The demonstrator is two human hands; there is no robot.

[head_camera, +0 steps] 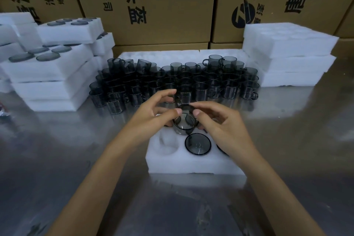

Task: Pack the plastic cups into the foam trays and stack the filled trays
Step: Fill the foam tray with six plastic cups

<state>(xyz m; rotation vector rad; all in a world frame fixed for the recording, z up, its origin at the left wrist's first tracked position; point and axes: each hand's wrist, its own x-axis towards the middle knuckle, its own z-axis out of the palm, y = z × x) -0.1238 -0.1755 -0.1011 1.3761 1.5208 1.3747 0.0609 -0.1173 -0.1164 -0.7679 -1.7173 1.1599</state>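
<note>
A smoky plastic cup (184, 120) is pinched at its rim by the left hand (153, 115) and right hand (218, 120) above the foam tray (191, 165). If lowered tilted, it could jam against the pocket wall. One seated cup (197, 143) is counted, possibly a second beneath the right hand; one near pocket is empty.
</note>
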